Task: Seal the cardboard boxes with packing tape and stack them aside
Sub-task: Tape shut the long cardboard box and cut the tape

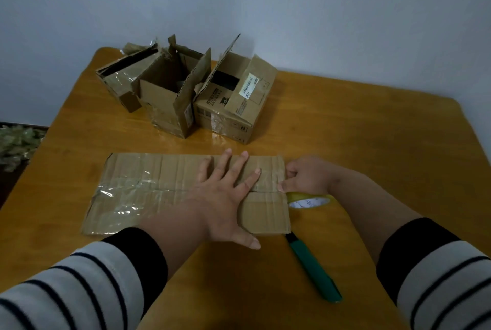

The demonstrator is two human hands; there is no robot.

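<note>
A long flat cardboard box [148, 191] lies in front of me on the wooden table [358, 130], clear tape running along its middle seam. My left hand [225, 194] presses flat on the box's right half, fingers spread. At the box's right end my right hand [305, 178] grips a roll of clear packing tape [308, 200] with a yellowish rim, thumb and fingers against the box edge. Three smaller cardboard boxes stand at the back: a tilted left one [119, 82], an upright middle one [170, 101] with open flaps, and a right one [233, 106] with one flap raised.
A green-handled cutter [313, 268] lies on the table just below the tape roll, its blade end near the box's front right corner. Crumpled plastic wrap [16, 143] lies on the floor left of the table. A plain wall stands behind.
</note>
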